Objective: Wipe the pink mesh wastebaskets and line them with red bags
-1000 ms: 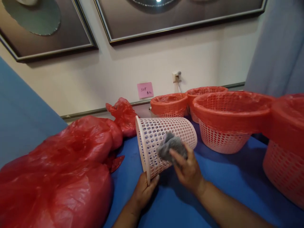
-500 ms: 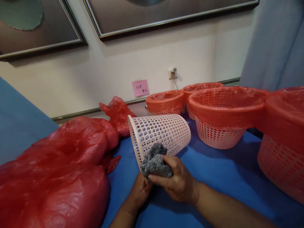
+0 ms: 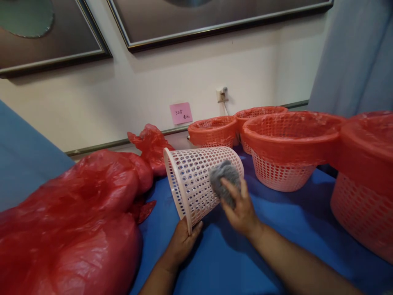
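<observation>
A: Set against a pale wall [image 3: 147,94], above a blue table [image 3: 211,266]. Where to look first?

B: At the pale basket [image 3: 199,172], tipped on its side over the middle of the table, with wide mouth to the left and narrow end to the right. Hard to tell whether resting on the table or lifted clear.

A: Held how?

B: By the left hand [image 3: 181,242], pinching the lower rim between thumb and fingers; presumably gripped there to steady the basket and leave the outer side free.

A: And on that side?

B: Partly covered by a grey cloth [image 3: 224,178], bunched in the curled fingers of the right hand [image 3: 242,213], apparently against the mesh near the narrow end.

A: Farther out?

B: To the right, red-lined baskets [image 3: 282,172], standing upright, with plastic folded over the rims, likely to stop slipping. To the left, red plastic bags [image 3: 89,237], heaped near the basket's mouth. Behind, a pink note [image 3: 181,113], fixed to the wall beside a socket [image 3: 221,95].
</observation>
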The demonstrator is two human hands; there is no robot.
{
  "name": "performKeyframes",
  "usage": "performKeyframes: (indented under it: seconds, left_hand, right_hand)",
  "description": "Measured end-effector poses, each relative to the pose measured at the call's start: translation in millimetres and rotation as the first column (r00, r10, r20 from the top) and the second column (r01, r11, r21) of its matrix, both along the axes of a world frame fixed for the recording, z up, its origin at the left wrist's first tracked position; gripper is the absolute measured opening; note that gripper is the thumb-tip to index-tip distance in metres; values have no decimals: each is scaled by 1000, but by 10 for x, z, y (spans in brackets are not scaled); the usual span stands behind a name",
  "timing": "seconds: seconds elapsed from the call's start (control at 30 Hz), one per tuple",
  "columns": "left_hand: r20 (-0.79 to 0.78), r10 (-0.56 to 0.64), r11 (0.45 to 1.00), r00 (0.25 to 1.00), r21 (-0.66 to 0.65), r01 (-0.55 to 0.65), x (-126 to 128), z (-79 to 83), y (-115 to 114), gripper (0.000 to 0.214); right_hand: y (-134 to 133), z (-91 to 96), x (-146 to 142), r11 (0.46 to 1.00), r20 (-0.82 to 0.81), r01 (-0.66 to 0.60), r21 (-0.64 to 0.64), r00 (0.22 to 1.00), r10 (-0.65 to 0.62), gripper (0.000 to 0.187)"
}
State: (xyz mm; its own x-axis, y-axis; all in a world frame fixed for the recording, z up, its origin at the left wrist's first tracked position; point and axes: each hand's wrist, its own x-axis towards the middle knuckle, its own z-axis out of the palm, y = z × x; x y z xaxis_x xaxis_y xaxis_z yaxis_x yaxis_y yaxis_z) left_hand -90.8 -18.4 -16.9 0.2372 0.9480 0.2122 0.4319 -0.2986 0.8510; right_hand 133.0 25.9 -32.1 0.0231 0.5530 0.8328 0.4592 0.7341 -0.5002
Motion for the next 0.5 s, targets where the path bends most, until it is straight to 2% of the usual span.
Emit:
performKeyframes:
  seconds: [0.07, 0.13, 0.23, 0.33, 0.43, 0.5]
  left_hand:
    - [21, -21, 1000, 1000, 7, 21, 11, -7, -6, 47]
    - [50, -19, 1000, 999, -1, 19, 26, 13, -30, 49]
    - [81, 31, 999, 996, -41, -28, 31, 137, -77, 50]
    - [195, 64, 997, 979, -46, -56, 17, 375, -91, 61]
    - [277, 9, 998, 961, -70, 11, 34, 606, -37, 71]
    - [272, -10, 992, 962, -115, 43, 63, 689, 34, 70]
  right_hand:
    - [-216, 24, -126, 974, 145, -176, 145, 977, 155, 70]
    - [-328, 33, -195, 934, 210, -274, 230, 951, 227, 72]
    - [-313, 21, -203, 915, 228, -308, 260, 940, 252, 69]
    - [-232, 7, -172, 907, 260, -340, 249, 925, 275, 67]
    - [-195, 17, -144, 914, 248, -323, 245, 932, 263, 68]
    - [-180, 30, -117, 922, 240, -296, 249, 941, 237, 68]
